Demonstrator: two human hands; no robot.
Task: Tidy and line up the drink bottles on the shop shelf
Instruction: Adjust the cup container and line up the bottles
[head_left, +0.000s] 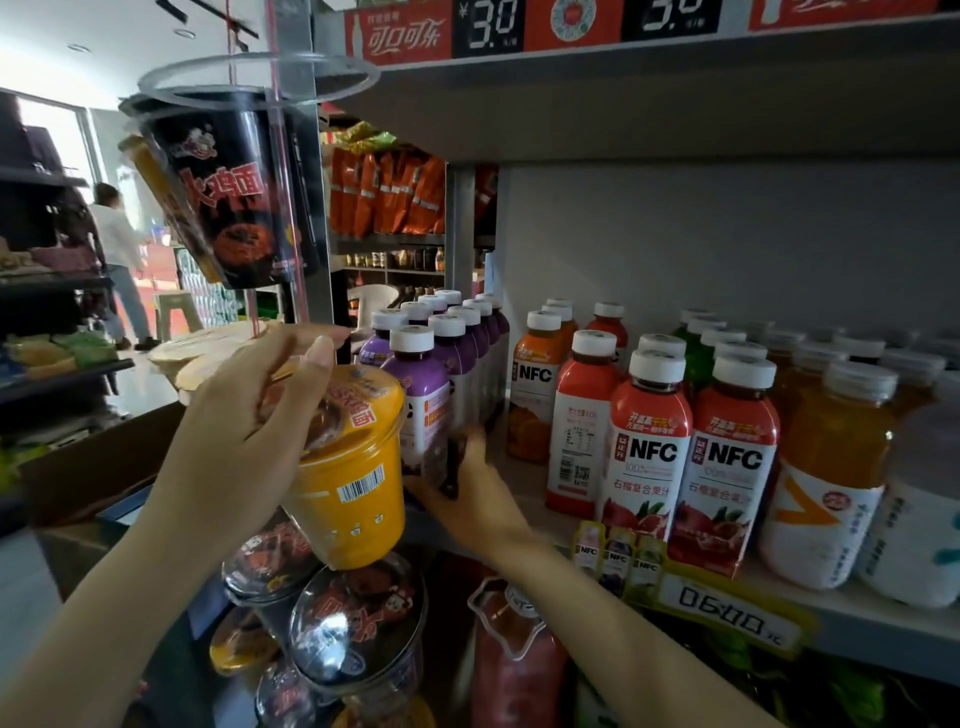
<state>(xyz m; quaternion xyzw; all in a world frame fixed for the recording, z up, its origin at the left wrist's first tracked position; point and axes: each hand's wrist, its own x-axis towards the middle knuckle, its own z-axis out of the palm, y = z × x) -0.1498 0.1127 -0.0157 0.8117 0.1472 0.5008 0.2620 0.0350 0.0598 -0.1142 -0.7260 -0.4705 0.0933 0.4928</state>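
Note:
Two rows of purple juice bottles (470, 338) with white caps run back along the left end of the shelf (862, 618). My right hand (480, 501) grips the base of the front purple bottle (415, 400), fingers wrapped behind it. My left hand (249, 426) curls over the lid of a yellow noodle cup (356, 493) on the hanging rack beside the shelf. To the right stand an orange NFC bottle (535, 384), red NFC pomegranate bottles (649, 457), green bottles (696, 353) and yellow-orange drinks (831, 467).
A black noodle cup (228, 197) hangs in a clear ring holder above my left hand; more cups (358, 618) sit below it. A yellow price tag (727, 608) clips to the shelf edge. Another shelf board lies overhead. A person (117, 244) stands far left in the aisle.

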